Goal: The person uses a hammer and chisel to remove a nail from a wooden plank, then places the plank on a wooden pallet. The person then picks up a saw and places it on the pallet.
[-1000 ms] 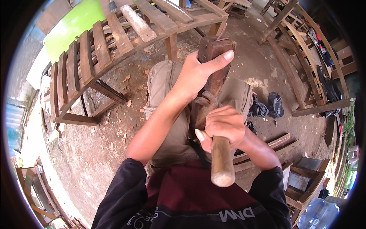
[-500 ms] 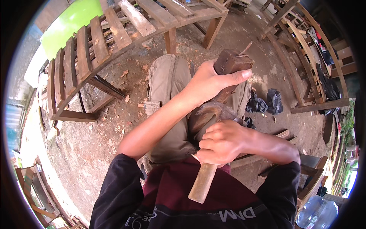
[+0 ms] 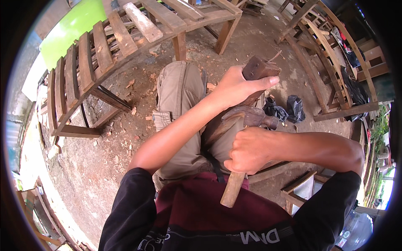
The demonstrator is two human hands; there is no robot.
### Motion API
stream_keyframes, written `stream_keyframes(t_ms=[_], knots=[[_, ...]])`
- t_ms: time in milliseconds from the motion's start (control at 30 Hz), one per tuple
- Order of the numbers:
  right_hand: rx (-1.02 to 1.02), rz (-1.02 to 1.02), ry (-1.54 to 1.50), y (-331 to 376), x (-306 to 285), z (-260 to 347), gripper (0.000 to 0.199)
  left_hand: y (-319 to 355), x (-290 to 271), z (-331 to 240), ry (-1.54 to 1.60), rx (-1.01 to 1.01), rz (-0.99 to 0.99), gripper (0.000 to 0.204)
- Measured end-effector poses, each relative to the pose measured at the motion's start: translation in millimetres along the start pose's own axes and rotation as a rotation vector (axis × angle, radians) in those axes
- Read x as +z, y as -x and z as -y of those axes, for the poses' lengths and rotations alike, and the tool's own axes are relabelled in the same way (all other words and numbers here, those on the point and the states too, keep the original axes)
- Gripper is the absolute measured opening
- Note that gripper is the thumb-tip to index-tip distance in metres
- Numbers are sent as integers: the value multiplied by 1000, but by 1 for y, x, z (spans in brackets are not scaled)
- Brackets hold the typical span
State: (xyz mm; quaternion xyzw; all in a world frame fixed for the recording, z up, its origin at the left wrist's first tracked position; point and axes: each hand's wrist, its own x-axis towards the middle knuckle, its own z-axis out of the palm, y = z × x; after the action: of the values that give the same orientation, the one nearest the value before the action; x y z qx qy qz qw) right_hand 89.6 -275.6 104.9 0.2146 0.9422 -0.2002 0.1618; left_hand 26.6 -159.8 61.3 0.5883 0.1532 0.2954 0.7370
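Note:
My left hand point(image 3: 238, 85) is wrapped around the upper end of a dark brown wooden block point(image 3: 258, 70), thumb across its near side and the other fingers partly hidden. A thin splinter sticks out of the block's top. The block slants down between my legs, and its lower part is partly covered. My right hand point(image 3: 250, 151) is closed around the pale wooden handle of a hammer point(image 3: 233, 191). The rusty hammer head lies across the block's lower part, its blunt round end to the right and a curved end to the left. Whether head and block touch, I cannot tell.
A slatted wooden bench frame point(image 3: 86, 62) curves along the left and far side. Wood chips lie on the dirt floor point(image 3: 100, 167). Black plastic bags point(image 3: 295, 108) sit right of my knee, near another wooden frame point(image 3: 307, 71). A clear plastic bottle point(image 3: 356, 230) stands at lower right.
My right elbow has swung outward to the right. The right hand and hammer have shifted slightly right and upward. My left hand keeps its hold on the block; the view has shifted slightly.

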Motion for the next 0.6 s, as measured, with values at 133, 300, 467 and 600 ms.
stream_keyframes(t_ms=[133,300,467,600], knots=[[35,152,-29,6,-10,3,23,-6,5,7,-52,-75,70,53],[311,138,-319,56,-41,0,14,0,-28,43,-39,-43,-52,54],[495,-210,-453,107,-20,13,16,0,-38,25,91,-161,-86,56],[474,-532,-575,92,-4,15,29,-3,-41,21,111,-140,-137,55]])
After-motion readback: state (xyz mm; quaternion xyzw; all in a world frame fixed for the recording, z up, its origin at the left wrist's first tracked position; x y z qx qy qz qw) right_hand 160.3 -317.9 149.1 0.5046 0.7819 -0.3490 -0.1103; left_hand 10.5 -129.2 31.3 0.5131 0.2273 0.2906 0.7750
